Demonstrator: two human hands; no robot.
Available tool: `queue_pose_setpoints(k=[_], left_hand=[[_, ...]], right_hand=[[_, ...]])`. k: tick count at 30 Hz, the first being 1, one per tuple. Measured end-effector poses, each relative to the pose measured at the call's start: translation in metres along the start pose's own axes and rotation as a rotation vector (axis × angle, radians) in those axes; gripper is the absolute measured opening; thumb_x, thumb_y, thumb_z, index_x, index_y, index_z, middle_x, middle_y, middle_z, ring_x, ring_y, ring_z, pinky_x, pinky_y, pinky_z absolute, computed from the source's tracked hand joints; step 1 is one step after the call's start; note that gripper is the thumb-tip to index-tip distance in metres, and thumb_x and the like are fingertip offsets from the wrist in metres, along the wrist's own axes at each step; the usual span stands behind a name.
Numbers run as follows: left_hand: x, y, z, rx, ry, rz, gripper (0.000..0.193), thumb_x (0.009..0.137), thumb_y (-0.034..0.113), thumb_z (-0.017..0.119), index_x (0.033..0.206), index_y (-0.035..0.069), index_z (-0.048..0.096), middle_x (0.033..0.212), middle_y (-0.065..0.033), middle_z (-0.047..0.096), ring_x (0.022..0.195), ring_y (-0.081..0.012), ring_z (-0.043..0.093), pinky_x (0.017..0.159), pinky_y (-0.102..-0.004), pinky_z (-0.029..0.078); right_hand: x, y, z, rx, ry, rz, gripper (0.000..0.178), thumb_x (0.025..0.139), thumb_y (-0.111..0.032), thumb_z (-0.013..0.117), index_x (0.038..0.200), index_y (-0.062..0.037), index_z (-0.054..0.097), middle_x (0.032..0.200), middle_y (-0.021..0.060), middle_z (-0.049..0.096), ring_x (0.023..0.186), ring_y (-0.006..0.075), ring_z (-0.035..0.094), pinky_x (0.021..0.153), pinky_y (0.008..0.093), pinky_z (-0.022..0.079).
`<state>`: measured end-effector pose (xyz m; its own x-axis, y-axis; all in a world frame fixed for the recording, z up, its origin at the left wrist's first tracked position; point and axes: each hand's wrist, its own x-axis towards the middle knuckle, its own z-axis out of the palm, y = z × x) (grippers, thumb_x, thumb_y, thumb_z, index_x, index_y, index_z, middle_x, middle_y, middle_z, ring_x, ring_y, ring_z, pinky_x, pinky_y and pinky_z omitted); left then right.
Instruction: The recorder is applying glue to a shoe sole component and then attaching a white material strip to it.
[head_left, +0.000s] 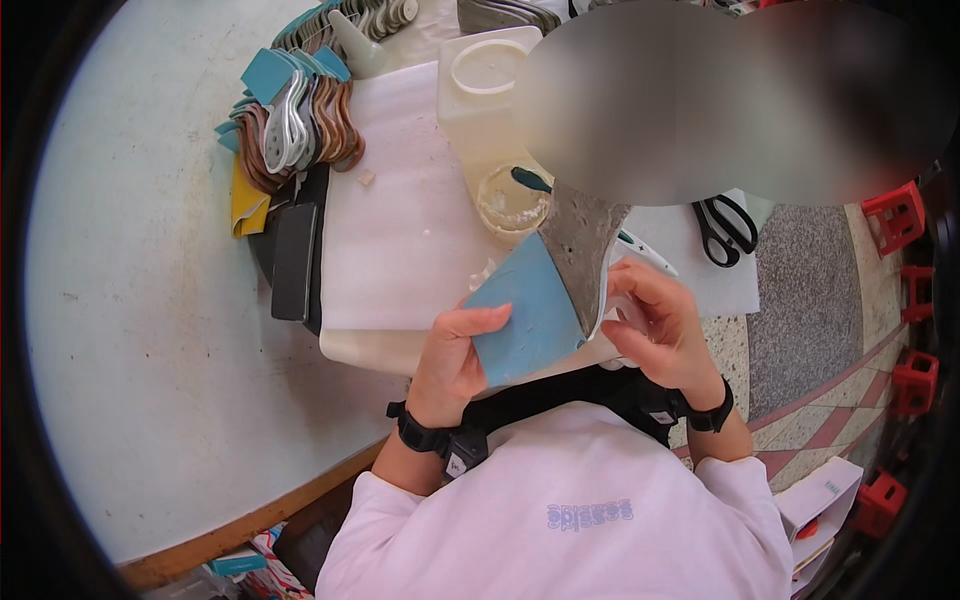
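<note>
The left hand (pixel 452 355) grips a flat piece (pixel 528 312), with the thumb on top of its blue part and the other fingers tucked under. The right hand (pixel 660 325) is bent close to the edge of its grey part; I cannot tell if those fingers pinch it. The piece is held up over the near edge of the white table (pixel 350 345). A black band (pixel 422 436) goes around the left wrist.

Just past the piece is a round tub (pixel 505 222) of cream-coloured paste, with a dark green handle (pixel 532 179) by its rim. Behind it is a pale box (pixel 465 105) with a round ring. A white pen-like tool (pixel 648 253) and black scissors (pixel 740 228) lie to the right. On the left are a dark flat block (pixel 294 265) and a bunch of curvy pieces (pixel 290 125). Farther right, red stools (pixel 893 217) stand on the floor (pixel 805 310).
</note>
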<state>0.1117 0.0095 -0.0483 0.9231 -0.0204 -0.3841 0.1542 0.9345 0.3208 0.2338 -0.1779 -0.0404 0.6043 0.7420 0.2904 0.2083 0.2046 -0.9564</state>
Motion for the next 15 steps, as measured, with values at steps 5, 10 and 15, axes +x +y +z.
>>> queue_pose_setpoints(k=[5, 10, 15], left_hand=[[0.0, 0.002, -0.003, -0.075, -0.086, -0.069, 0.052, 0.082, 0.005, 0.057, 0.126, -0.01, 0.035, 0.118, -0.0233, 0.052, 0.103, -0.0312, 0.059, 0.088, -0.0399, 0.051], [0.001, 0.002, -0.003, -0.128, -0.119, -0.101, 0.052, 0.082, 0.005, 0.057, 0.127, -0.011, 0.035, 0.118, -0.0237, 0.052, 0.104, -0.0319, 0.059, 0.089, -0.0405, 0.051], [-0.001, 0.003, 0.003, -0.123, -0.126, -0.088, 0.053, 0.082, 0.005, 0.057, 0.127, -0.01, 0.035, 0.117, -0.0233, 0.053, 0.103, -0.0314, 0.059, 0.088, -0.0397, 0.051]], right_hand=[[-0.001, -0.002, 0.0, -0.118, -0.064, 0.109, 0.034, 0.068, 0.014, 0.047, 0.097, -0.0015, 0.056, 0.088, 0.0041, 0.051, 0.064, 0.0081, 0.045, 0.05, 0.0198, 0.032], [0.0, 0.007, 0.004, -0.286, 0.02, -0.07, 0.031, 0.069, 0.015, 0.053, 0.095, -0.001, 0.057, 0.086, 0.0078, 0.054, 0.067, 0.0138, 0.053, 0.053, 0.0212, 0.04], [-0.004, 0.01, 0.004, -0.282, 0.078, -0.157, 0.023, 0.072, 0.013, 0.06, 0.092, 0.0003, 0.059, 0.086, 0.0105, 0.058, 0.069, 0.0182, 0.057, 0.056, 0.023, 0.043]])
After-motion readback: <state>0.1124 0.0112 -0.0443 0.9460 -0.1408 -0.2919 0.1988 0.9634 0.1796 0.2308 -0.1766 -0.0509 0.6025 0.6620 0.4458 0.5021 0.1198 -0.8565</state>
